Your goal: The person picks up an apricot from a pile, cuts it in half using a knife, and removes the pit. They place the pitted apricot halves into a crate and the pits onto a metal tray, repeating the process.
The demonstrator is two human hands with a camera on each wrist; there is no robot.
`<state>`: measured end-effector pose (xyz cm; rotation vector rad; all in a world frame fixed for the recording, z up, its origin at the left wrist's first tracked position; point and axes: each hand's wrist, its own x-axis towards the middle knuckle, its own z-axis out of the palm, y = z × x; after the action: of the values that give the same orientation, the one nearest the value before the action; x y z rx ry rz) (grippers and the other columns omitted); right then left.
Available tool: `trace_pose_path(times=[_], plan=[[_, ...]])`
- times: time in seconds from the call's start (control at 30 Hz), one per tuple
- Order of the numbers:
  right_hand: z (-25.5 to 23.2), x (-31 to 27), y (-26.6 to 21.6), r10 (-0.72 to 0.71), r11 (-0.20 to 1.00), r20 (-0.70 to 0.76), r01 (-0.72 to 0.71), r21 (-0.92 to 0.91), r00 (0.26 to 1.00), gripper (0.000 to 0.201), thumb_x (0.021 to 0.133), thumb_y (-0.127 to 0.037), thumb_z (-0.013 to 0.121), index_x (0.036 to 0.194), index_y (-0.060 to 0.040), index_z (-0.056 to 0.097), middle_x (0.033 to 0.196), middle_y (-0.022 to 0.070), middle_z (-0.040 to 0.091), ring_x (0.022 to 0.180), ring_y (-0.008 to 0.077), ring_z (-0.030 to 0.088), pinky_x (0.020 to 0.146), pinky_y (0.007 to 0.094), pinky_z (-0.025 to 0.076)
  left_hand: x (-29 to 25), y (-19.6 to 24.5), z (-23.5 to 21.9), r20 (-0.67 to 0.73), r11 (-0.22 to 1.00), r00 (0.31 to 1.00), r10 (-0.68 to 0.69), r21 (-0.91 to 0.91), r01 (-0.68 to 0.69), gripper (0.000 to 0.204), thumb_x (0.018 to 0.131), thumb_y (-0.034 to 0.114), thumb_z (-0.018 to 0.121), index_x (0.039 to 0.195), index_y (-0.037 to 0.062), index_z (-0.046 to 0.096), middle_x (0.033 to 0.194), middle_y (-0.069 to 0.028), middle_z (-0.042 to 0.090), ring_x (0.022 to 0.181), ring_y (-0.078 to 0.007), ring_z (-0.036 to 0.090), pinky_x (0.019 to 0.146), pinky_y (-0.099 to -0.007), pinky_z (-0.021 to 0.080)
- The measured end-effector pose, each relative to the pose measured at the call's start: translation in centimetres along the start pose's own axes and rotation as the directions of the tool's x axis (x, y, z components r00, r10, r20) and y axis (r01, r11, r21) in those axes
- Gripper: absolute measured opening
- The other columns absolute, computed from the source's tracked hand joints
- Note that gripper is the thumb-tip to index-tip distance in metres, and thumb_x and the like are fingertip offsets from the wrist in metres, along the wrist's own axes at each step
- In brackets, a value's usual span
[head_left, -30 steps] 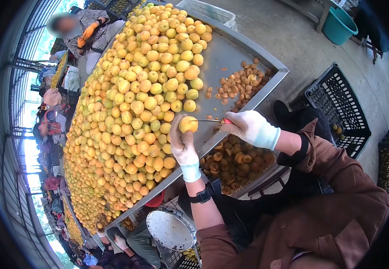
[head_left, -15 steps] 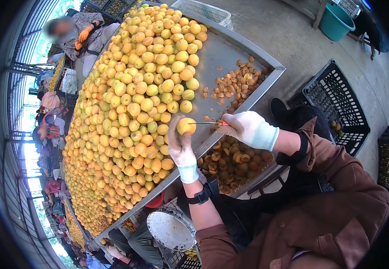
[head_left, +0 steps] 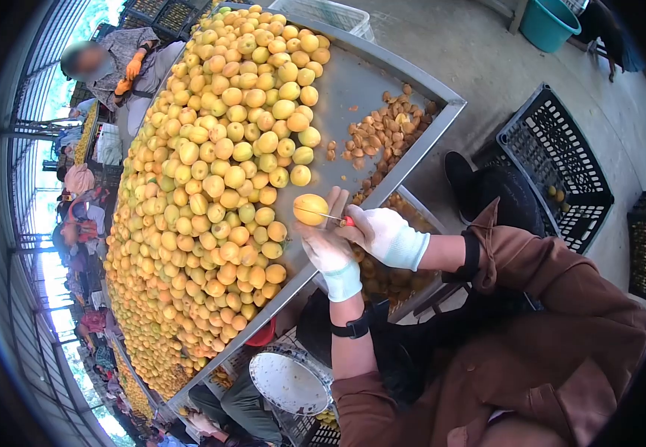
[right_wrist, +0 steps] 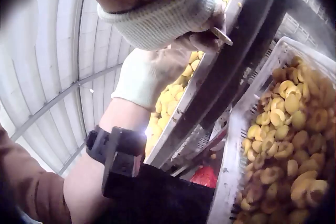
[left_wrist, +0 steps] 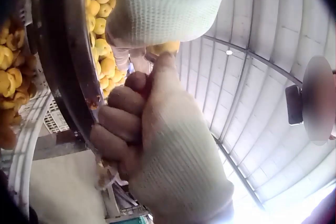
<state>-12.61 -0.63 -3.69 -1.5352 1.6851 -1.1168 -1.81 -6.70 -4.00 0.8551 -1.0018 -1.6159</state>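
Observation:
A yellow fruit [head_left: 309, 205] with a dark line across it sits at the thumb side of the left hand [head_left: 329, 246], whose fingers lie extended behind the tool. The right hand [head_left: 386, 235] grips a red-handled tool [head_left: 348, 221], and its thin shaft reaches the fruit. The left wrist view shows the right hand [left_wrist: 168, 124] with curled fingers below a bit of the fruit [left_wrist: 169, 47]. In the right wrist view, a metal tip [right_wrist: 221, 36] sticks out beside the fingers; the left hand [right_wrist: 152, 74] is partly covered.
Yellow fruit [head_left: 218, 171] is heaped on a metal-edged table [head_left: 405, 167], with pits [head_left: 382, 130] near its corner. A crate of halved fruit [right_wrist: 283, 129] stands below. Black crates [head_left: 561, 167], a teal tub [head_left: 548, 26] and a seated person [head_left: 125, 71] are around.
The left hand has turned, its fingers going from around the fruit to extended. The right hand has moved left, closer to it, and the dark line on the fruit has come into sight.

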Motion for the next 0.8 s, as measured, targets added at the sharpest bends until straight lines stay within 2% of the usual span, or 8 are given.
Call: trace_pose_path(times=[0.17,0.23,0.5,0.57,0.6,0.67,0.73,0.8], plan=[[0.5,0.3,0.3,0.007,1.000,0.015,-0.006,-0.002,1.000,0.032,0.097,-0.036,0.052,0.093,-0.0046,0.050,0.076,0.0206,0.062,0.076,0.0413,0.061,0.063,0.0467,0.049,0.1,0.0,-0.4,-0.020,0.999,0.999,-0.034,0.019,0.034,0.076,0.098,0.061,0.035,0.134,-0.0056,0.041,0.131,-0.0305,0.051,0.121,-0.0373,0.054,0.099,-0.0439,0.045],[0.3,0.6,0.6,-0.011,1.000,0.010,0.011,0.008,1.000,0.032,0.097,-0.036,0.052,0.092,-0.0042,0.051,0.076,0.0208,0.062,0.076,0.0414,0.061,0.063,0.0469,0.048,0.5,0.5,-0.8,0.063,0.993,0.998,0.004,0.120,-0.011,0.072,0.099,0.057,0.037,0.135,-0.0050,0.040,0.132,-0.0282,0.052,0.122,-0.0342,0.053,0.100,-0.0425,0.043],[-0.1,0.4,0.9,-0.019,1.000,0.025,0.019,0.005,0.999,0.034,0.097,-0.036,0.051,0.094,-0.0027,0.054,0.077,0.0208,0.063,0.077,0.0406,0.062,0.064,0.0467,0.049,0.6,0.5,-1.1,0.053,0.970,0.998,0.027,0.241,-0.039,0.066,0.099,0.054,0.041,0.137,0.0006,0.039,0.128,-0.0234,0.054,0.117,-0.0295,0.053,0.098,-0.0411,0.042],[-0.1,0.1,0.6,-0.010,1.000,0.013,0.010,-0.005,1.000,0.034,0.097,-0.036,0.051,0.094,-0.0028,0.053,0.077,0.0206,0.063,0.077,0.0404,0.063,0.064,0.0465,0.049,-0.1,0.6,0.0,-0.046,0.984,0.998,-0.033,0.172,0.040,0.067,0.099,0.057,0.037,0.128,-0.0032,0.045,0.122,-0.0221,0.058,0.115,-0.0304,0.055,0.097,-0.0409,0.044],[-0.2,0.1,0.4,-0.002,1.000,0.002,0.002,-0.015,1.000,0.034,0.097,-0.036,0.051,0.095,-0.0028,0.053,0.077,0.0204,0.063,0.077,0.0401,0.063,0.064,0.0464,0.050,-0.1,0.2,0.0,-0.043,0.984,0.998,-0.037,0.173,0.044,0.067,0.099,0.057,0.037,0.128,-0.0032,0.045,0.122,-0.0221,0.058,0.115,-0.0304,0.055,0.097,-0.0409,0.044],[-0.4,0.4,0.0,0.050,0.999,0.037,-0.049,-0.022,0.998,0.034,0.097,-0.037,0.051,0.095,-0.0030,0.053,0.077,0.0201,0.064,0.076,0.0401,0.063,0.064,0.0466,0.050,-0.1,-0.5,0.1,0.022,0.998,0.998,-0.056,-0.008,0.057,0.072,0.097,0.061,0.039,0.131,-0.0023,0.044,0.123,-0.0222,0.057,0.115,-0.0309,0.055,0.098,-0.0409,0.044],[-0.6,0.6,-0.2,0.097,0.995,0.073,-0.095,-0.031,0.993,0.034,0.097,-0.037,0.051,0.095,-0.0032,0.053,0.076,0.0198,0.064,0.076,0.0401,0.063,0.063,0.0467,0.050,-0.3,-0.2,0.4,0.026,0.996,0.996,-0.082,-0.020,0.082,0.074,0.096,0.063,0.040,0.132,-0.0021,0.044,0.124,-0.0221,0.057,0.115,-0.0308,0.055,0.099,-0.0409,0.043],[-0.6,0.6,-0.3,0.061,0.997,0.053,-0.058,-0.050,0.997,0.035,0.097,-0.038,0.051,0.094,-0.0033,0.052,0.077,0.0206,0.064,0.077,0.0403,0.063,0.064,0.0468,0.050,-0.3,0.6,0.8,0.031,0.994,0.994,-0.107,-0.027,0.108,0.076,0.094,0.064,0.042,0.133,-0.0018,0.044,0.124,-0.0220,0.057,0.115,-0.0307,0.056,0.099,-0.0408,0.043]])
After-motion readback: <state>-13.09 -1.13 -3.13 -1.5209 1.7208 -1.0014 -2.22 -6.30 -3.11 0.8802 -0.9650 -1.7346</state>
